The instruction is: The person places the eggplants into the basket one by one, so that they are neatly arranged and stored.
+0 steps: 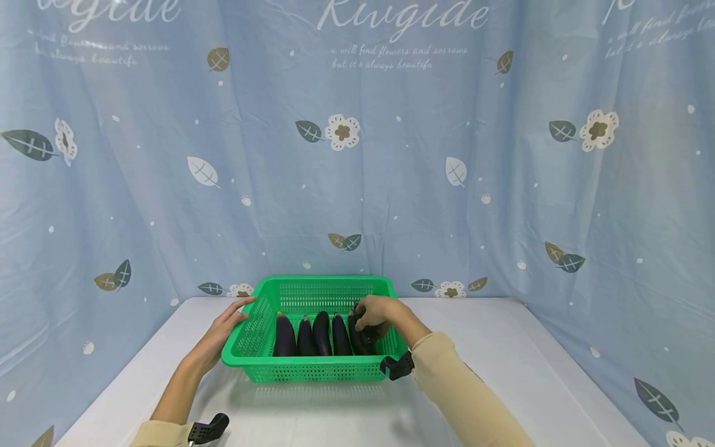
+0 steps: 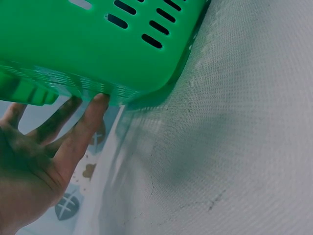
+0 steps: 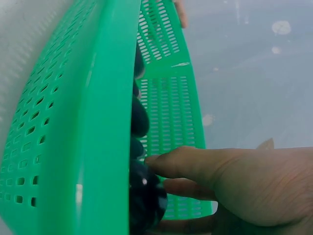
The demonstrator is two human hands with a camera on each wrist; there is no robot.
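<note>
Several dark purple eggplants (image 1: 321, 335) lie side by side in a green plastic basket (image 1: 290, 360), their stem ends toward the far wall. Reaching in from the right, my right hand (image 1: 385, 313) grips an eggplant (image 3: 146, 200) at the right end of the row. The right wrist view shows the thumb and fingers on either side of it; part of this eggplant is hidden by the basket rim. My left hand (image 1: 215, 335) touches the basket's left side with extended fingers, and the left wrist view has those fingertips (image 2: 100, 99) against the perforated wall.
The basket stands on a white-covered table (image 1: 486, 372), near its back edge. Behind hangs a blue curtain (image 1: 391, 205) printed with leaves and flowers, which also runs along both sides. A black device (image 1: 209, 428) sits at the left wrist, another black device (image 1: 398, 366) at the right.
</note>
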